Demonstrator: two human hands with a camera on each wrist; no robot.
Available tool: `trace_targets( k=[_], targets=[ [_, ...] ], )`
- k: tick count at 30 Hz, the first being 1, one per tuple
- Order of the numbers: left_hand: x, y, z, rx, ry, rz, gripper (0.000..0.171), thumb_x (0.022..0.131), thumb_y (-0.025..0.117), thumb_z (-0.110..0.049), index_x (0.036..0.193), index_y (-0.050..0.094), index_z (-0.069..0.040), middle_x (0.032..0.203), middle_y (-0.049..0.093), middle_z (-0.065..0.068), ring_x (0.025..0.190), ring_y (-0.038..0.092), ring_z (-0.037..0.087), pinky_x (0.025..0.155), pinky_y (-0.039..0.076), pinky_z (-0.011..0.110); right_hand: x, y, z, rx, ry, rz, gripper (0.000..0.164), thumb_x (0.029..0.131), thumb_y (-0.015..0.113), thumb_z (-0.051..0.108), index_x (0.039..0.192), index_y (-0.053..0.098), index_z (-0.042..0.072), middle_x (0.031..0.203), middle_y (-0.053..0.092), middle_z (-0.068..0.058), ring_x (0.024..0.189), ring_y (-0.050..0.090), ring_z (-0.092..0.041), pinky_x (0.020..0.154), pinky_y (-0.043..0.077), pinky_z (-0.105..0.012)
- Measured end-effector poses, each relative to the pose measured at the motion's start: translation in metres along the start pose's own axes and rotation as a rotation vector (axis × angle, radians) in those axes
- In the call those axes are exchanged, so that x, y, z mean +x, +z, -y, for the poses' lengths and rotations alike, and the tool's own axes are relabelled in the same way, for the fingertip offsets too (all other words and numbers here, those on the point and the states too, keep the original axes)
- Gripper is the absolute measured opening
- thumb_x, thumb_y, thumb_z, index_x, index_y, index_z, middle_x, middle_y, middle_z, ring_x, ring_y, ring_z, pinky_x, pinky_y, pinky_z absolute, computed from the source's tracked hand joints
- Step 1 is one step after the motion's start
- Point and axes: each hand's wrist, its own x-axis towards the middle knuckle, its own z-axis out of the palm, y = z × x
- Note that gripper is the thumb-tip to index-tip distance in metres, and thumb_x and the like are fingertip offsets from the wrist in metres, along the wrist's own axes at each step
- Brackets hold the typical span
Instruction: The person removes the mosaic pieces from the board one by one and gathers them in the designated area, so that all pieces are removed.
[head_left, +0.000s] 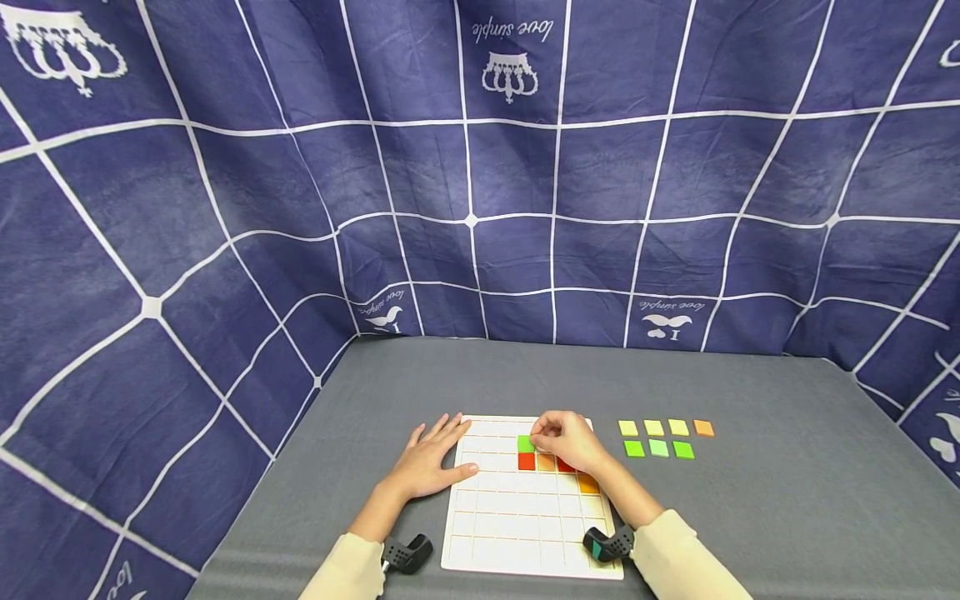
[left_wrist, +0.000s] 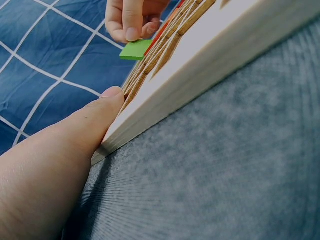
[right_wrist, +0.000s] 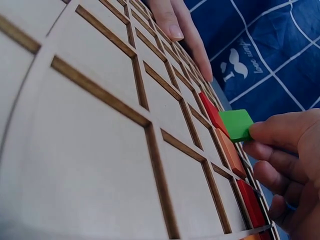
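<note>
A white grid board (head_left: 517, 533) lies on the grey table. In its upper rows sit a red tile (head_left: 527, 462), an orange tile (head_left: 546, 462), another red one and an orange one (head_left: 588, 483). My right hand (head_left: 566, 440) pinches a green tile (head_left: 525, 443) (right_wrist: 236, 125) (left_wrist: 135, 50) by its edge, just over the board above the red tile (right_wrist: 212, 112). My left hand (head_left: 431, 458) lies flat with straight fingers at the board's left edge, thumb (left_wrist: 102, 107) against its side.
To the right of the board lie several loose tiles in two rows: yellow ones (head_left: 653, 427), an orange one (head_left: 703, 428) and green ones (head_left: 658, 448). A blue checked cloth (head_left: 480, 167) hangs behind and beside the table.
</note>
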Motion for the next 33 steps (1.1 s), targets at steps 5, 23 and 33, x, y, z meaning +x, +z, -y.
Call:
trace_targets(
  k=[5, 23, 33],
  targets=[
    [0.000, 0.000, 0.000, -0.003, 0.001, 0.000, 0.078, 0.089, 0.056, -0.061, 0.151, 0.039, -0.018, 0.157, 0.031, 0.006, 0.146, 0.022, 0.028, 0.112, 0.008, 0.061, 0.001, 0.001, -0.001, 0.003, -0.010, -0.009, 0.005, 0.085, 0.072, 0.007, 0.081, 0.069, 0.007, 0.068, 0.063, 0.004, 0.060, 0.056, -0.007, 0.057, 0.046, -0.021],
    [-0.001, 0.000, 0.000, 0.000, 0.002, 0.001, 0.079, 0.089, 0.055, -0.061, 0.152, 0.038, -0.017, 0.157, 0.031, 0.006, 0.146, 0.022, 0.029, 0.112, 0.008, 0.060, -0.004, -0.015, -0.001, -0.021, -0.004, -0.044, 0.006, 0.085, 0.073, 0.007, 0.080, 0.070, 0.008, 0.068, 0.062, 0.004, 0.061, 0.053, -0.009, 0.055, 0.043, -0.022],
    [-0.001, 0.001, 0.001, 0.008, 0.013, -0.007, 0.079, 0.089, 0.055, -0.061, 0.152, 0.038, -0.016, 0.157, 0.031, 0.007, 0.146, 0.022, 0.029, 0.112, 0.008, 0.061, -0.011, -0.033, -0.001, -0.057, 0.016, -0.054, 0.006, 0.085, 0.074, 0.010, 0.081, 0.070, 0.009, 0.072, 0.063, 0.003, 0.065, 0.054, -0.012, 0.058, 0.043, -0.023]
  ],
)
